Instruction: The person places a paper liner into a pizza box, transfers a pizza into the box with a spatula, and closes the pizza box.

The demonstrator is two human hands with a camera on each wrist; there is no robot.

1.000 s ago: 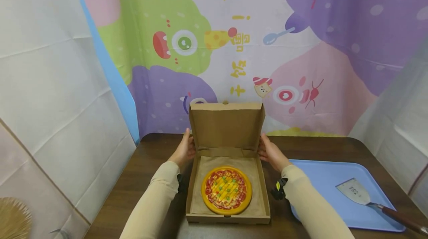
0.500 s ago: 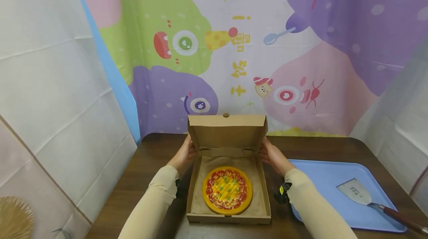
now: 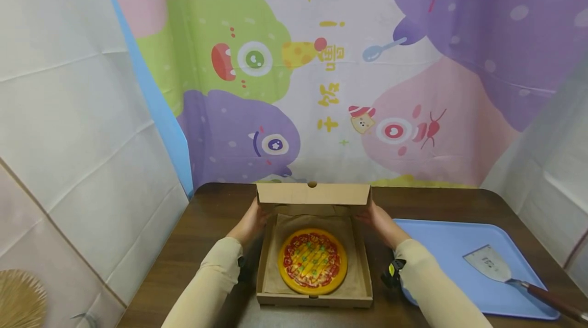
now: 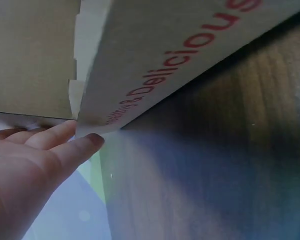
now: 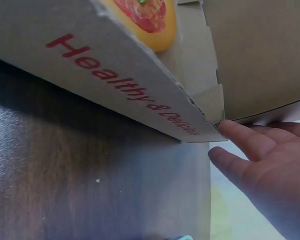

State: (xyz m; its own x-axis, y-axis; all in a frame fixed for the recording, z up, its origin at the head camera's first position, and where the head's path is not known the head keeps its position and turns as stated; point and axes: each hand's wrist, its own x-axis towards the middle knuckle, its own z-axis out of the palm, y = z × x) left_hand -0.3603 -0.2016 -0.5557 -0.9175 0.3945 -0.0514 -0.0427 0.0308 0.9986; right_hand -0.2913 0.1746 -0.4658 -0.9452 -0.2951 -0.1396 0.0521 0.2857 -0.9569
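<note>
A cardboard pizza box stands on the table with its lid tilted forward over the back part. Inside, on brown paper, lies a round toy-like pizza with red and yellow topping and green bits. My left hand touches the lid's left side near the hinge; in the left wrist view its fingers reach straight behind the lid, thumb apart. On the other side, my right hand does the same, its fingers extended against the lid's outside in the right wrist view.
To the right lies a light blue tray, bearing a pizza server whose dark handle sticks out past the rim. A cartoon-printed curtain hangs behind the table. At lower left is a round straw-like object.
The lid has swung forward and down from nearly upright, now hiding the back of the box. Both hands have moved along with it at its sides. Pizza, tray and server stayed put.
</note>
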